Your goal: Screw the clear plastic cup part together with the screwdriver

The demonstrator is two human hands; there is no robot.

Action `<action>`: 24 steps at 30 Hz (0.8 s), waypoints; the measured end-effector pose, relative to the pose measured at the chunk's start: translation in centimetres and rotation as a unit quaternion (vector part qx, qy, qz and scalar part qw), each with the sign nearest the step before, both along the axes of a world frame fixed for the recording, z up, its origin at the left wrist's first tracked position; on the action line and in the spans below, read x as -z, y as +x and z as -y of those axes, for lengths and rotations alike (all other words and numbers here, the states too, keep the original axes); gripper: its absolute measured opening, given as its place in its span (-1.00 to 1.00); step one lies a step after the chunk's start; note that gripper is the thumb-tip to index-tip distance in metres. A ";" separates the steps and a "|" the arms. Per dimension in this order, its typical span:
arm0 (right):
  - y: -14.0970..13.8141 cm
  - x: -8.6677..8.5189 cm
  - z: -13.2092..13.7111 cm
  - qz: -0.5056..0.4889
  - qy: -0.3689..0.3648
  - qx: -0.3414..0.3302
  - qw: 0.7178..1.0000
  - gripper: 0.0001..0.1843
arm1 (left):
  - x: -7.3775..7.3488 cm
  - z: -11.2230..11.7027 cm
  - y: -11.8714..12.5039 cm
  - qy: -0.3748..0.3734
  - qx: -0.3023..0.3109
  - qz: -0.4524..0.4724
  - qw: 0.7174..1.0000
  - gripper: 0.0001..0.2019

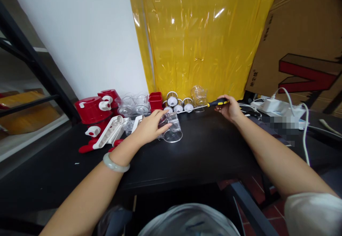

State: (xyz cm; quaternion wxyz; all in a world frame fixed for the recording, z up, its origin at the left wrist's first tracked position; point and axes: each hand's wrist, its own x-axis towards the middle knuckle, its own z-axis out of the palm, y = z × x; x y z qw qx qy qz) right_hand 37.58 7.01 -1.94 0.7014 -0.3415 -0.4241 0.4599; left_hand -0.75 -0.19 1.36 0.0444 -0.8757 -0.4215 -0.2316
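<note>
My right hand (pixel 231 109) is closed on the end of a screwdriver (pixel 217 103) with a black and yellow handle. Its long metal shaft runs left, nearly level, past the drums towards my left hand. My left hand (pixel 151 126) has its thumb and fingers on a clear plastic part (pixel 173 131) with a round open end, which rests on the black table (pixel 203 157). Beside that hand lie white arm-like pieces (pixel 109 132) with red ends. Behind the shaft stand several small drums (pixel 188 104) with white end faces. The screwdriver's tip is hard to make out.
Red housings (pixel 92 109) with white knobs stand at the left, near clear cups (pixel 140 104) and red square containers (pixel 155 101). White chargers and cables (pixel 271 104) lie at the right. A yellow sheet (pixel 192 43) and a large cardboard box (pixel 301 32) rise behind the table.
</note>
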 end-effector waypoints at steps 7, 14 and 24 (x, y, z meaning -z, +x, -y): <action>0.1 0.6 -0.6 0.062 -0.003 0.023 0.998 -0.50 | 0.0 0.0 0.0 -0.006 -0.003 0.001 1.000 -0.38; 0.0 0.3 -0.3 0.001 0.022 0.023 0.999 -0.73 | 0.0 0.0 0.0 -0.007 -0.002 -0.001 1.000 -0.38; 0.9 1.3 -1.9 0.070 0.037 0.081 0.994 -0.50 | 0.0 0.0 0.0 -0.005 -0.005 -0.003 1.000 -0.38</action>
